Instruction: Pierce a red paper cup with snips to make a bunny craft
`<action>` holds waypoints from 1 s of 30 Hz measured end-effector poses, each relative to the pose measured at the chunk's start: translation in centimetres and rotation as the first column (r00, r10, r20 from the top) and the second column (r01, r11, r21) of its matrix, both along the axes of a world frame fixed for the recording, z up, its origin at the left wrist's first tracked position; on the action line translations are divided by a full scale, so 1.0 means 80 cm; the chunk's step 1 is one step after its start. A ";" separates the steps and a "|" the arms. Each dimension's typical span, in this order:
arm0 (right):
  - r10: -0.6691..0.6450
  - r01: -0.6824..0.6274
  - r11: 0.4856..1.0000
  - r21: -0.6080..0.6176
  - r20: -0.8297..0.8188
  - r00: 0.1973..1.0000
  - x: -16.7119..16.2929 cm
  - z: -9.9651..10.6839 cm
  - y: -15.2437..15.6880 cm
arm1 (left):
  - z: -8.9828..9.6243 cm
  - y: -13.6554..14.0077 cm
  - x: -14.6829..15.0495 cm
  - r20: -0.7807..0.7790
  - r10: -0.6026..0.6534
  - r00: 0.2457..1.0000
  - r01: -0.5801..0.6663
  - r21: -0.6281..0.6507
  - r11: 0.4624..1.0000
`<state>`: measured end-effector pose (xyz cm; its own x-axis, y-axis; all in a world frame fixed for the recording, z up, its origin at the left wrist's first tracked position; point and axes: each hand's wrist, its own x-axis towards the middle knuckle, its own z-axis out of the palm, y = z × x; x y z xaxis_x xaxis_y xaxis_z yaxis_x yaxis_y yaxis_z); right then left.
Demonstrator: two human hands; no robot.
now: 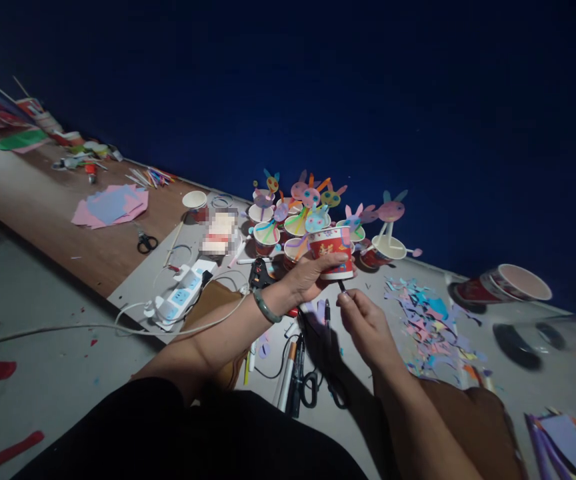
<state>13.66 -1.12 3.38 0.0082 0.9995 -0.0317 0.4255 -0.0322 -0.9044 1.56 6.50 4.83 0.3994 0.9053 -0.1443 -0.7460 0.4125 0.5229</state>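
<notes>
My left hand (313,273), with a green bangle on its wrist, is closed around a red patterned paper cup (332,252). The cup is held tilted above the table. Just below its base, my right hand (365,320) pinches a slim black pen-like tool (342,287); I cannot tell whether its tip touches the cup. Several paper cups with colourful paper rabbit figures (311,197) stand behind the held cup. A black pen (327,312) lies on the table between my forearms, near black-handled scissors (310,389).
A white power strip (185,292) with cables lies left, beside a black glue gun (260,275). Paper scraps (431,320) cover the table at right, before stacked paper cups (503,285). More scissors (147,243) and coloured paper (111,203) lie far left. A dark blue wall (288,87) rises behind.
</notes>
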 end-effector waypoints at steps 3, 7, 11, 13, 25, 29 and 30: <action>0.075 -0.203 0.945 -0.255 -0.436 0.897 -0.001 0.007 0.001 | -0.005 0.000 0.001 -0.001 -0.027 1.000 0.027 0.004 1.000; -0.021 0.020 1.000 -0.012 -0.066 0.998 -0.002 -0.006 0.001 | -0.010 0.000 0.004 0.018 -0.019 1.000 0.019 0.003 1.000; -0.336 0.152 0.916 0.372 0.501 0.797 -0.002 -0.021 0.000 | -0.010 -0.002 0.008 0.028 -0.005 1.000 0.005 0.002 1.000; -0.287 0.118 0.934 0.338 0.510 0.811 -0.002 -0.022 0.000 | -0.008 -0.002 0.009 0.033 0.016 0.999 -0.015 -0.024 1.000; -0.034 -0.192 0.935 -0.299 -0.613 0.789 0.004 0.004 0.007 | -0.007 0.004 0.003 0.071 -0.042 0.997 0.041 0.005 0.999; -0.022 0.016 0.999 -0.040 -0.137 0.990 0.006 -0.003 0.006 | -0.007 0.001 0.004 0.056 -0.030 0.998 0.027 0.047 0.999; -0.103 0.096 0.992 0.088 0.078 0.992 0.006 -0.006 0.006 | -0.007 0.001 0.005 0.052 -0.031 0.998 0.029 0.046 0.999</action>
<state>14.13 -0.64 2.92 0.1067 0.9927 0.0570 0.4966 -0.0036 -0.8680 1.96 6.58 4.27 0.4326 0.8979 -0.0813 -0.7607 0.4119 0.5017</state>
